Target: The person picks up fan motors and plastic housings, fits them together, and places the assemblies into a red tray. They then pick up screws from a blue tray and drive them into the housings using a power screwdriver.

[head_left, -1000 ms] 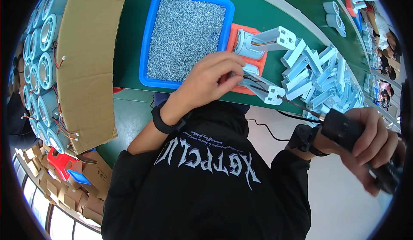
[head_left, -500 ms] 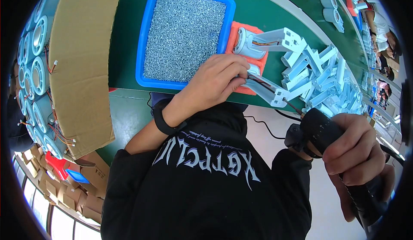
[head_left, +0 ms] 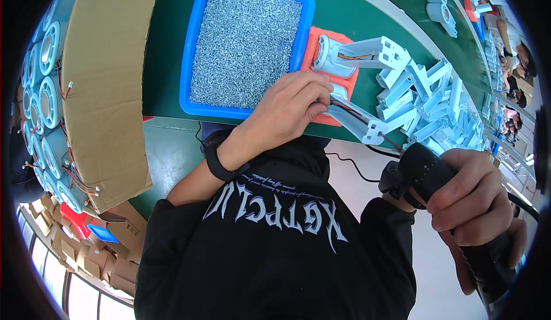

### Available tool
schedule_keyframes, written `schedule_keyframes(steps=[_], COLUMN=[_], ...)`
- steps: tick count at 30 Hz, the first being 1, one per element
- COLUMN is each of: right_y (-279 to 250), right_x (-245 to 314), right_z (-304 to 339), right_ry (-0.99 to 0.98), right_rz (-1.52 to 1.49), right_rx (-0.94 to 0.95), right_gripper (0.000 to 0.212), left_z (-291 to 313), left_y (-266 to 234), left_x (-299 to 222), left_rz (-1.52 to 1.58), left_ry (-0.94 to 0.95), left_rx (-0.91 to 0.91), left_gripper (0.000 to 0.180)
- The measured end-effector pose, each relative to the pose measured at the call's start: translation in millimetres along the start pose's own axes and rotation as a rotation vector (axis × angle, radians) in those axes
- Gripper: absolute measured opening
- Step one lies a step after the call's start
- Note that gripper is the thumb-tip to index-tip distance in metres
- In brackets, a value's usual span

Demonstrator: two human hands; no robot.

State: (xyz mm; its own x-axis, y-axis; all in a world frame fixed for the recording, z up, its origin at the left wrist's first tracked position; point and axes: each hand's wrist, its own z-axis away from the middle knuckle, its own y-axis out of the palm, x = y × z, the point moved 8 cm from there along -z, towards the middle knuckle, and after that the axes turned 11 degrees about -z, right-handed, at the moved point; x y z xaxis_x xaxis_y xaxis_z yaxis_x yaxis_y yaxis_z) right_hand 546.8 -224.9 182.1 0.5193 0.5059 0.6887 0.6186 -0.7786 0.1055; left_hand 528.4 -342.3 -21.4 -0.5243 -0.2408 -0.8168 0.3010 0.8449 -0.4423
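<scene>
With bent fingers, my left hand (head_left: 293, 105) pinches the near end of a white bracket (head_left: 359, 122), over a round white housing that it mostly hides. Dark wires run along the bracket's channel. My right hand (head_left: 470, 196) is wrapped round a black electric screwdriver (head_left: 423, 168). Its thin shaft reaches the bracket's outer end; the tip is hard to make out. An orange foam block (head_left: 313, 40) bears this piece and, beyond it, a second white housing (head_left: 330, 56) with a bracket (head_left: 370, 53) and coloured wires.
A blue tray (head_left: 188, 56) full of small silver screws stands left of the foam. White brackets (head_left: 425, 93) lie heaped at right. Cardboard (head_left: 109, 84) fronts stacked round white housings (head_left: 49, 102) with wires. A screwdriver cord (head_left: 525, 205) trails right. Other people (head_left: 508, 39) sit at far right.
The screwdriver and my right hand have shifted very slightly left. My left hand keeps its hold on the bracket in nearly the same place.
</scene>
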Motion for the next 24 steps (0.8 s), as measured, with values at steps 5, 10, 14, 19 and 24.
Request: schedule_keyframes(steps=[5, 10, 14, 19, 24], right_y=[-9, -13, -28, -38, -52], right_x=[-5, -4, 12, 56, 65], right_z=[1, 4, 12, 17, 27], right_ry=[0.032, -0.003, -0.04, -0.255, -0.317], right_rz=[-0.083, -0.081, -0.011, -0.12, -0.134], right_rx=[0.034, -0.034, -0.136, -0.191, -0.337], right_gripper=[0.047, 0.05, 0.057, 0.053, 0.051], left_z=[0, -1, -3, 3, 2], left_y=[2, 3, 4, -8, -12], left_x=[1, -1, -4, -4, -17], left_rz=[-0.019, -0.051, -0.069, 0.064, 0.082], left_ry=[-0.01, 0.006, 0.007, -0.011, 0.015], left_rx=[0.042, 0.05, 0.052, -0.099, -0.101], left_gripper=[0.018, 0.018, 0.018, 0.016, 0.013])
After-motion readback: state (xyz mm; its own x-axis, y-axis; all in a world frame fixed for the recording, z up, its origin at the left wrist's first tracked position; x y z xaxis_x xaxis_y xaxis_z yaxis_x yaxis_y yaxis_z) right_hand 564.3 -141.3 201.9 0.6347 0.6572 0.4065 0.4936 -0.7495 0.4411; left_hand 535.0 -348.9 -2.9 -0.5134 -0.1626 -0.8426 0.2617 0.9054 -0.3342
